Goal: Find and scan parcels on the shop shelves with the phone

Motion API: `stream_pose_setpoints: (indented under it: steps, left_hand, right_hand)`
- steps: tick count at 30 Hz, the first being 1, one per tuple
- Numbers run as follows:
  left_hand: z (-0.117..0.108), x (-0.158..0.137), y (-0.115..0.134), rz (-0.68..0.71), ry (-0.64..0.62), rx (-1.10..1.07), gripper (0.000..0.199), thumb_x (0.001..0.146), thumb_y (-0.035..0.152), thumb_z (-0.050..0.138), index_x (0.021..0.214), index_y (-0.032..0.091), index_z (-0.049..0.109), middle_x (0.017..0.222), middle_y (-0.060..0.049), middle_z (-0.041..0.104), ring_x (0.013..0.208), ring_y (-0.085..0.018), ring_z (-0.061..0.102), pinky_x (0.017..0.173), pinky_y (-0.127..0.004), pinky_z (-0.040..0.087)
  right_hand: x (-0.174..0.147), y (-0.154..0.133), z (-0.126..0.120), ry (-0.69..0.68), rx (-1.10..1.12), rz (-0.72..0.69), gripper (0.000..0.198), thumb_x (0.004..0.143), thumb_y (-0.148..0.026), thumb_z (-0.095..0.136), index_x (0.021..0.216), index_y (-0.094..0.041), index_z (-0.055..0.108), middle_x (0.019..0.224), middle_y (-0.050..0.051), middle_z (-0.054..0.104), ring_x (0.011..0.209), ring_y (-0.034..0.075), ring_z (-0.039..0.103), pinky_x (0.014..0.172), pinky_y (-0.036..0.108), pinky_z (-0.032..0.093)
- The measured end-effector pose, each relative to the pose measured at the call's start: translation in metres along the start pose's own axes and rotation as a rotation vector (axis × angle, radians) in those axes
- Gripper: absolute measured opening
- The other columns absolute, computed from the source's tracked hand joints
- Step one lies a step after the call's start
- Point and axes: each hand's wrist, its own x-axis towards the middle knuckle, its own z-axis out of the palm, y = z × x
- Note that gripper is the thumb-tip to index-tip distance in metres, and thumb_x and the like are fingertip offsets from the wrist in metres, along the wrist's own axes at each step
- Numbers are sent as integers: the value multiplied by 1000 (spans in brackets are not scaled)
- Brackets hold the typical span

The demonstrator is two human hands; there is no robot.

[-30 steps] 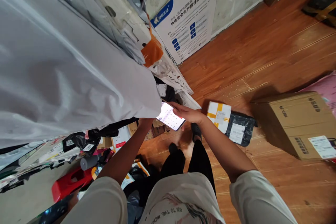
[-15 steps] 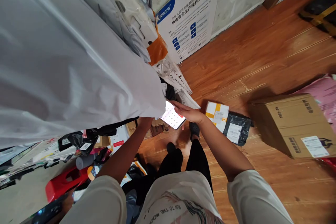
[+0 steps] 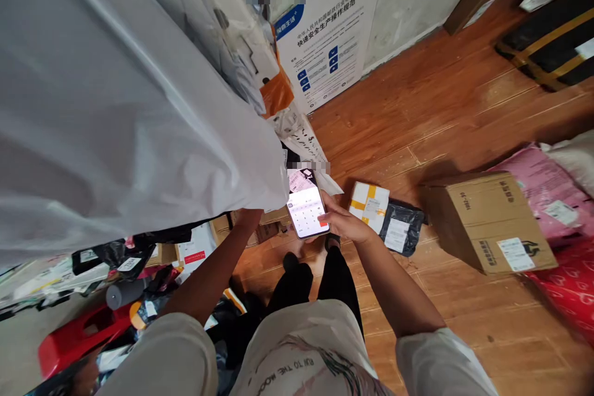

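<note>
A lit smartphone [image 3: 305, 210] rests in my right hand [image 3: 346, 218], the fingers wrapped round its edge and the thumb over the screen. The screen shows a camera picture of a label above a number keypad. My left hand [image 3: 249, 218] reaches under the large white plastic-wrapped parcel [image 3: 153, 111]; its fingers are hidden there, so I cannot see whether they grip anything. The phone's top left edge lies close to the front corner of that parcel.
On the wooden floor to the right lie a white box with yellow tape [image 3: 370, 204], a black parcel [image 3: 402, 227], a cardboard box [image 3: 482, 223] and a pink parcel [image 3: 541, 189]. A printed board [image 3: 331, 43] leans on the wall. A red plastic stool [image 3: 83, 337] stands at lower left.
The phone has turned more upright and moved slightly lower, and its screen now shows a label picture above the keypad. My right thumb has come over the screen. The view has shifted right.
</note>
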Motion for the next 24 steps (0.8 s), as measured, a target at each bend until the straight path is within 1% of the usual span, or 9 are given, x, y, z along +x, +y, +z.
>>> stream_pose_setpoints:
  steps: [3,6,9,12,14,16,20,22,24]
  left_hand:
    - [-1,-2,0,31,7,26,67,84,22,52,147,34,33,159,-8,15,143,-42,10,106,-72,17]
    - [-1,-2,1,43,18,38,71,82,23,56,148,33,30,159,-10,12,143,-43,12,107,-71,12]
    - [-4,-2,2,44,23,16,71,82,21,56,148,32,32,159,-12,15,143,-41,12,108,-69,11]
    - [-7,-1,4,54,20,-28,68,81,16,54,146,29,36,157,-13,21,145,-37,8,109,-66,13]
    - [-10,-1,5,60,19,-43,67,81,13,53,145,27,38,156,-14,23,145,-35,6,109,-64,13]
    - [-12,-1,7,59,18,-54,65,80,10,52,143,24,41,156,-16,23,145,-34,6,109,-63,13]
    - [-17,0,11,58,14,-77,59,82,8,49,139,21,47,154,-18,27,144,-35,11,108,-62,15]
    - [-20,0,13,56,16,-86,56,82,9,50,137,20,49,151,-18,32,142,-36,14,107,-62,15]
    - [-23,1,16,51,22,-94,54,82,10,50,136,20,51,149,-17,35,141,-37,16,106,-62,16]
  right_hand:
    - [-8,4,-2,50,29,0,61,82,-22,55,138,-30,33,140,2,51,127,25,49,100,45,47]
    - [-14,4,-3,70,53,-7,67,80,-20,56,140,-32,30,139,2,52,127,26,50,97,47,49]
    - [-19,1,-3,76,62,-19,78,74,-16,57,143,-35,25,139,2,53,123,29,53,90,49,53]
    - [-24,0,-4,83,34,-31,83,70,-15,62,143,-36,27,142,3,50,124,33,51,85,52,55]
    - [-26,1,-6,94,4,-49,86,68,-15,67,143,-34,29,144,4,47,128,34,47,89,54,53]
    - [-27,3,-8,110,-27,-73,87,67,-15,70,143,-31,32,145,5,46,132,34,43,98,57,46]
    - [-28,6,-12,113,-71,-102,86,72,-18,70,145,-30,27,144,5,48,133,32,43,108,59,35]
    - [-28,7,-14,108,-85,-111,85,76,-18,68,147,-31,23,144,5,48,133,31,43,108,58,36]
    - [-30,8,-16,110,-94,-120,85,78,-17,67,147,-32,21,145,5,46,132,30,44,104,55,42]
